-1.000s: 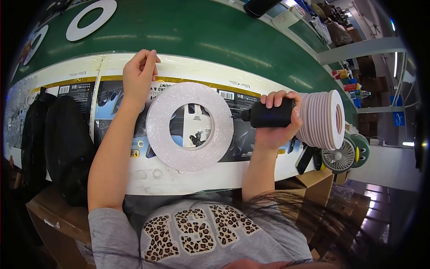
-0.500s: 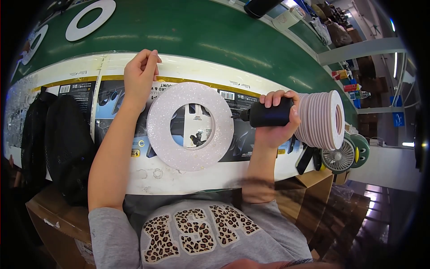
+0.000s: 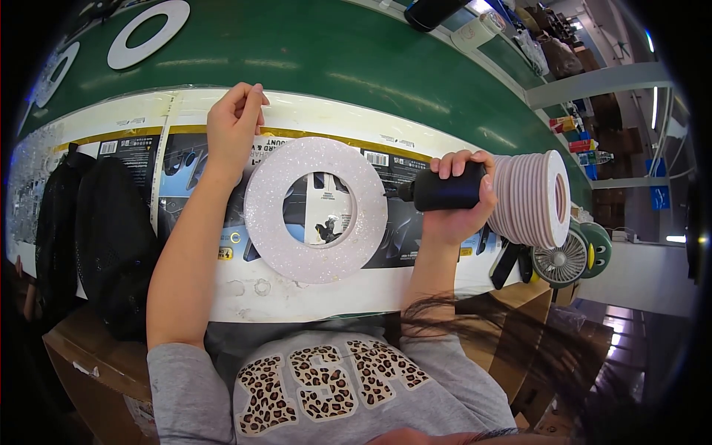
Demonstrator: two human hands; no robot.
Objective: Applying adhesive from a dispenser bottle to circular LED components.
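My right hand (image 3: 475, 204) is wrapped round a black squeeze bottle (image 3: 445, 188), held on its side. The bottle's narrow nozzle points left, at the right rim of a glittery white ring (image 3: 271, 230); whether it touches cannot be told. The ring lies flat in front of me, seemingly on at least one more ring beneath. Beyond its upper left edge, my left hand (image 3: 236, 119) is closed with fingers curled and thumb and forefinger together. Anything between those fingertips is hidden. My left forearm passes along the ring's left side.
Right of the bottle stands a stack of similar white rings (image 3: 523, 200), with a small fan (image 3: 561, 256) beside it. Black mesh fabric (image 3: 111, 237) lies at left. Another white ring (image 3: 174, 30) rests on the green table (image 3: 297, 55). Printed card sheets (image 3: 196, 256) cover the white work surface.
Both hands, the bottle and the ring stay almost where they were. Strands of dark hair have swung further across the lower right of the view.
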